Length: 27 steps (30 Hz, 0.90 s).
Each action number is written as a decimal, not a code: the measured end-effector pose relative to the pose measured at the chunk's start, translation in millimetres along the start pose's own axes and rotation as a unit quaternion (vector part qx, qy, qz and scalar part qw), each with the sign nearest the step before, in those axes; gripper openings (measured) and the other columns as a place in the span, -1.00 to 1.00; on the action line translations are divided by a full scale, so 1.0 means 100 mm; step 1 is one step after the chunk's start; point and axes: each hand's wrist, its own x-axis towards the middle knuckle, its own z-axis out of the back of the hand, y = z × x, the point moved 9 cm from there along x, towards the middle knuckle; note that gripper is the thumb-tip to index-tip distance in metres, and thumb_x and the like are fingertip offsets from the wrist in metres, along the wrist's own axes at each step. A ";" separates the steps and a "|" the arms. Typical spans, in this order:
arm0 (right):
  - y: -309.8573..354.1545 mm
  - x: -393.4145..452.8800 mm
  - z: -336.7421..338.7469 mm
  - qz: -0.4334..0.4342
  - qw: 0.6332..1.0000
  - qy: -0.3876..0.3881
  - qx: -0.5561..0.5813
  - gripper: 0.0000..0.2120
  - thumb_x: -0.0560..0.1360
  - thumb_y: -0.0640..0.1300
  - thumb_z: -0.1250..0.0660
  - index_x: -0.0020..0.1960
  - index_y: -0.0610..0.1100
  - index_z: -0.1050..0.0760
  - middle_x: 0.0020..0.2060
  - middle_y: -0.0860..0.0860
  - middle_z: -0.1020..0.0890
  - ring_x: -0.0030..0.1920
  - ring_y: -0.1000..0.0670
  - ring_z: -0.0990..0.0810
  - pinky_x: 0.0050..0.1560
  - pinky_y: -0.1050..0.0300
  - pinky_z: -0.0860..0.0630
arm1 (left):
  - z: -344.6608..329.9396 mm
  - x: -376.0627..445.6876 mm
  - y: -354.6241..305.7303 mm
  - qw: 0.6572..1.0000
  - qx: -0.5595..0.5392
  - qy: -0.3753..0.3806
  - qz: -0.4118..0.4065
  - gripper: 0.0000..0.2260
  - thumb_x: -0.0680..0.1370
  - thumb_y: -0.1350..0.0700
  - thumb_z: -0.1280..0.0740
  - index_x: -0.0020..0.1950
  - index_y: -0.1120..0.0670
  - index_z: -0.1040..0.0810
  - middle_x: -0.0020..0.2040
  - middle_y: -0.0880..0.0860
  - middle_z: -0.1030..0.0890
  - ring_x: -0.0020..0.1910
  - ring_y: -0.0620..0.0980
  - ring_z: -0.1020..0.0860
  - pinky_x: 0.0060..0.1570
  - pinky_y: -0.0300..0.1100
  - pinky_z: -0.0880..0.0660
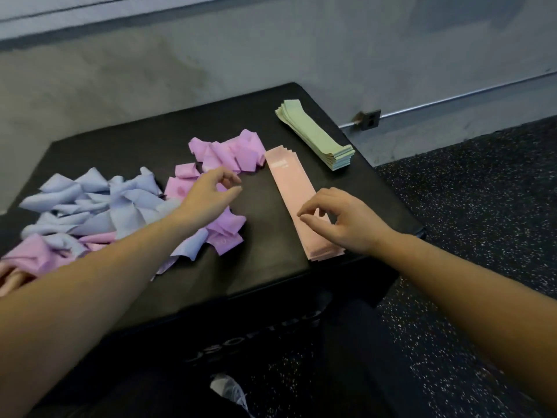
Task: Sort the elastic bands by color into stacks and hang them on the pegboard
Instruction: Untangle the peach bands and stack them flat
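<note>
A flat pink stack [301,203] lies on the black worktop [271,257], its near end under the right hand [340,220], whose loosely curled fingers hold nothing. The left hand [208,191] hovers with relaxed fingers over loose purple bands [229,153]. Blue bands [93,203] lie left; a green stack [316,135] lies beyond.
</note>
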 end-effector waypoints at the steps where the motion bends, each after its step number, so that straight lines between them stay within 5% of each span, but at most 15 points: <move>1: 0.10 0.03 -0.02 0.002 1.000 0.007 -0.003 -0.86 0.57 0.05 -0.36 0.04 0.04 -0.64 -0.08 0.24 -0.60 -0.06 0.17 -0.52 -0.06 0.33 -0.43 | 0.11 -0.13 0.06 1.000 0.005 -0.005 -0.004 -0.93 0.60 0.16 -0.38 0.06 0.04 -0.61 -0.05 -0.08 -0.58 -0.13 -0.28 -0.51 -0.16 -0.51 -0.37; 5: 0.61 0.15 -0.17 0.021 0.998 0.051 -0.007 -0.88 0.59 -0.07 -0.39 0.10 -0.04 -0.64 -0.05 0.10 -0.65 -0.05 0.18 -0.54 -0.05 0.49 -0.35 | 0.58 -0.68 0.30 0.999 0.027 -0.045 -0.004 -0.94 0.58 0.17 -0.41 -0.01 0.01 -0.60 -0.14 -0.03 -0.56 -0.29 -0.25 -0.47 -0.18 -0.33 -0.38; 9: 1.08 0.27 -0.44 0.037 0.995 0.087 0.008 -0.85 0.59 -0.08 -0.38 0.13 -0.05 -0.64 -0.05 0.10 -0.64 -0.07 0.11 -0.57 -0.07 0.39 -0.44 | 1.05 -1.23 0.73 0.995 0.024 -0.090 0.041 -0.93 0.57 0.15 -0.41 -0.03 -0.03 -0.60 -0.15 -0.02 -0.57 -0.34 -0.15 -0.49 -0.21 -0.17 -0.41; 13: 1.47 0.44 -0.84 0.025 0.990 0.135 0.017 -0.86 0.60 -0.05 -0.35 0.13 0.03 -0.62 -0.09 0.11 -0.64 -0.11 0.09 -0.57 -0.10 0.28 -0.48 | 1.55 -1.75 1.23 0.982 0.005 -0.166 0.085 -0.91 0.56 0.21 -0.39 0.01 0.03 -0.59 -0.10 0.02 -0.58 -0.28 -0.04 -0.47 -0.26 -0.32 -0.39; 20: 1.97 0.65 -1.64 0.030 0.979 0.198 0.028 -0.86 0.60 -0.07 -0.34 0.13 0.11 -0.57 -0.08 0.16 -0.62 -0.08 0.10 -0.58 -0.08 0.33 -0.47 | 2.28 -2.35 2.13 0.950 0.092 -0.265 0.139 -0.88 0.50 0.17 -0.40 0.01 0.06 -0.55 0.13 0.09 -0.59 0.06 0.06 -0.50 0.02 0.03 -0.49; 23: 2.15 0.70 -1.93 0.036 0.977 0.207 0.048 -0.85 0.59 -0.11 -0.36 0.13 0.04 -0.61 -0.09 0.10 -0.64 -0.10 0.06 -0.58 -0.04 0.26 -0.51 | 2.42 -2.48 2.51 0.933 0.124 -0.261 0.215 -0.78 0.50 0.19 -0.42 0.13 0.08 -0.57 0.24 0.15 -0.54 0.19 0.24 -0.55 0.17 0.11 -0.46; 27: 2.27 0.78 -2.22 0.042 0.973 0.222 0.055 -0.83 0.59 -0.15 -0.35 0.15 -0.02 -0.62 -0.05 0.05 -0.64 -0.09 0.02 -0.58 -0.01 0.25 -0.49 | 2.51 -2.40 2.75 0.929 0.158 -0.228 0.247 -0.72 0.53 0.08 -0.40 0.23 0.00 -0.52 0.40 0.07 -0.44 0.33 0.20 -0.50 0.29 0.13 -0.42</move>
